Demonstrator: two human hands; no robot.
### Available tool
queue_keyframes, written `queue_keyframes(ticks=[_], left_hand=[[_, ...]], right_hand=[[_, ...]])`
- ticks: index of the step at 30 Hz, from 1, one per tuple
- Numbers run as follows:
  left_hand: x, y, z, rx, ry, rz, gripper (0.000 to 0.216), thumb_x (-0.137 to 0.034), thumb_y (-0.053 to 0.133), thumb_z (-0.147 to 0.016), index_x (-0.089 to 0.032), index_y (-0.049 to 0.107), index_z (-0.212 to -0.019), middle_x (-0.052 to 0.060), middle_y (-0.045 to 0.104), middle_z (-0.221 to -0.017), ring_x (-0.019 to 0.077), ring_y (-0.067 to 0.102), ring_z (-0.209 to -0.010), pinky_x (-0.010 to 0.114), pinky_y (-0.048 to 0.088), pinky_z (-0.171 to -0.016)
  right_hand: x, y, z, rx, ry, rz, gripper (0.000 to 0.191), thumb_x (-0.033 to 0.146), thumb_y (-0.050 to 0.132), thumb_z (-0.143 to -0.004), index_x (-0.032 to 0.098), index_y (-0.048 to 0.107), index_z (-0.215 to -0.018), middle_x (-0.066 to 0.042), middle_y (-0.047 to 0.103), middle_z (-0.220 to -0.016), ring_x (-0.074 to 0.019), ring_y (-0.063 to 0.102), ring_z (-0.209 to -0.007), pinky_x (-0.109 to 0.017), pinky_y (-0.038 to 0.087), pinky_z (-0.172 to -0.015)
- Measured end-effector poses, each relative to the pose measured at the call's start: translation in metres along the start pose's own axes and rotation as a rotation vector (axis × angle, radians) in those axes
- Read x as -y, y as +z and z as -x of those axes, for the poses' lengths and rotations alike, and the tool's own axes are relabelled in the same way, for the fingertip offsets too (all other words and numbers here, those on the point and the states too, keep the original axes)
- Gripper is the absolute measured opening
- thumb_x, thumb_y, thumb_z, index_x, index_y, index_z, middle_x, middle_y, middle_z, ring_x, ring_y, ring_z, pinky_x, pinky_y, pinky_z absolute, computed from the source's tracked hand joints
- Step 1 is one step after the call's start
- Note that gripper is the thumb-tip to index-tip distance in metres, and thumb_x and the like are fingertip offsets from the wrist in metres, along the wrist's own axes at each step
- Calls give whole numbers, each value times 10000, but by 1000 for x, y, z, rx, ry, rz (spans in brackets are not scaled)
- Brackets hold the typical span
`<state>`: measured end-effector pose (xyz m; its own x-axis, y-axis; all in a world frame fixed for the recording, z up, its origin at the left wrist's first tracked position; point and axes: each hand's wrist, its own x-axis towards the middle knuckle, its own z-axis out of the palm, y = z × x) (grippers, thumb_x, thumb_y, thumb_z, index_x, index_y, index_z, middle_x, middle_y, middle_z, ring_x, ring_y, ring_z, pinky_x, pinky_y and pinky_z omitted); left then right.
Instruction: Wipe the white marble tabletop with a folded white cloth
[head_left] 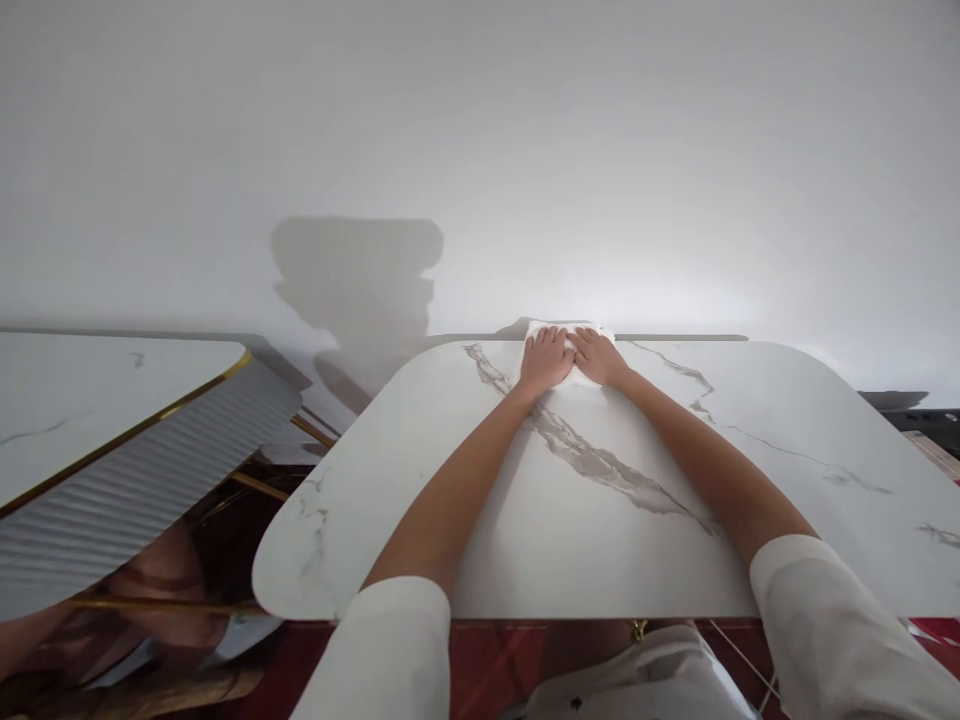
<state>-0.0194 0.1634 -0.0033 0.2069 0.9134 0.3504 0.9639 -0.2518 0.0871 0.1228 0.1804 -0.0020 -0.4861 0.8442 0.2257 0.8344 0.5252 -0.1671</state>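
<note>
A folded white cloth [576, 374] lies at the far edge of the white marble-patterned tabletop [600, 560], close to the wall. My left hand [548, 357] rests flat on the left part of the cloth, fingers extended forward. Beside it, my right hand [596, 354] presses flat on the right part, its fingers stretched out and angled toward the left hand. The two hands nearly touch at the thumbs. Both arms reach straight across the table. Part of the cloth is hidden beneath the hands.
A plain white wall [600, 150] rises behind the table and carries shadows. To the left stands another marble-patterned table [112, 410] with gold trim and a ribbed grey side. Beneath it, bare limbs of a person [161, 580] show. A dark object [922, 425] sits at the far right.
</note>
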Motion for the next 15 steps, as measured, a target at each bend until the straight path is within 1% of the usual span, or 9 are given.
queue_keyframes(ticks=[7, 11, 15], left_hand=[[-4, -5, 20, 13, 26, 3, 514, -233, 328, -942, -146, 441, -1435, 122, 445, -1524, 271, 350, -1426, 453, 286, -1160], [-10, -12, 40, 44, 23, -3, 532, -238, 319, -943, -128, 429, -1452, 129, 430, -1537, 280, 346, -1434, 464, 285, -1167], [-15, -20, 63, 47, 40, -17, 534, -244, 321, -944, -124, 434, -1452, 139, 435, -1534, 293, 350, -1439, 482, 298, -1163]], right_hand=[[17, -5, 29, -2, 33, 9, 548, 242, 304, -1000, 103, 355, -1528, -155, 319, -1609, -300, 271, -1478, -465, 255, -1168], [28, -7, 50, -11, 20, 17, 541, 259, 303, -1004, 115, 366, -1521, -159, 336, -1600, -299, 278, -1474, -476, 261, -1161], [45, -11, 75, 0, 25, 34, 540, 261, 310, -1006, 109, 361, -1522, -159, 331, -1602, -301, 270, -1477, -472, 258, -1163]])
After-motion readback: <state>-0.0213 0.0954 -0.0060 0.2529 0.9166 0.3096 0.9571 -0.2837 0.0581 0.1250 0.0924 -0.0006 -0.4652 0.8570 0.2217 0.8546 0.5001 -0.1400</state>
